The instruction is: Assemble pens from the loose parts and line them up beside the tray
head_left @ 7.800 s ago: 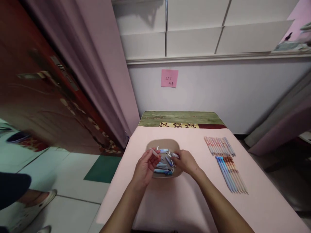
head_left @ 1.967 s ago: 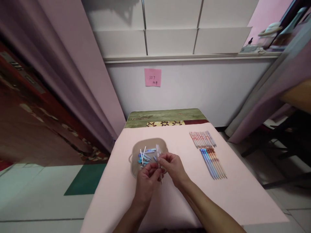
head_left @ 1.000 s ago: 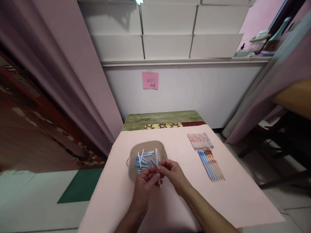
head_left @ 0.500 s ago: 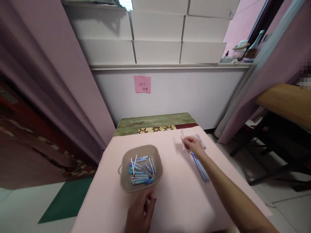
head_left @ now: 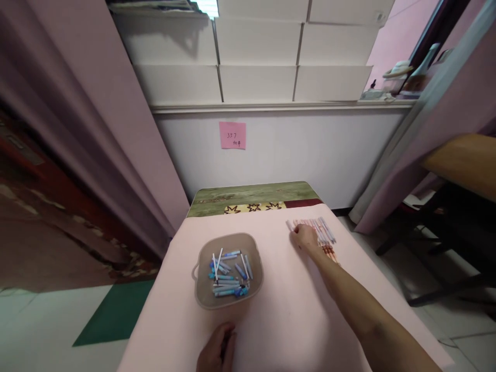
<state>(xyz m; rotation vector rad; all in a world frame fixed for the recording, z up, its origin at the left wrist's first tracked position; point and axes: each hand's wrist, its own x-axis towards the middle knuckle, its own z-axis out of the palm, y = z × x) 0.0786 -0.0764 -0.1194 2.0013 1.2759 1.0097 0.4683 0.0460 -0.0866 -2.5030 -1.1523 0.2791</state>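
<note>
My right hand [head_left: 305, 237] is at the far right of the pink-covered table, its fingers closed on a pale pen [head_left: 289, 225] at the left end of a row of pens [head_left: 322, 227]. These pens lie side by side, white to pinkish. Several orange-brown pens [head_left: 328, 251] show just below them, partly covered by my wrist. My left hand [head_left: 217, 349] rests near the front of the table with its fingers curled, and nothing shows in it. Beyond it stands a grey-brown plastic basin [head_left: 202, 297] with several blue, light blue and white pens [head_left: 227, 283] lying loosely inside.
The pink cloth [head_left: 271, 320] covers most of the table, with a green wooden-patterned strip [head_left: 256, 192] at the back edge. A white wall with a pink note [head_left: 232, 135] stands behind. Purple curtains hang on both sides, and a wooden table [head_left: 465, 160] is at the right.
My right hand has come down to the pen row, and the pale pen now lies lower. Orange-brown pens have come into sight; the blue bundle is hidden by my forearm. My left hand drew back slightly.
</note>
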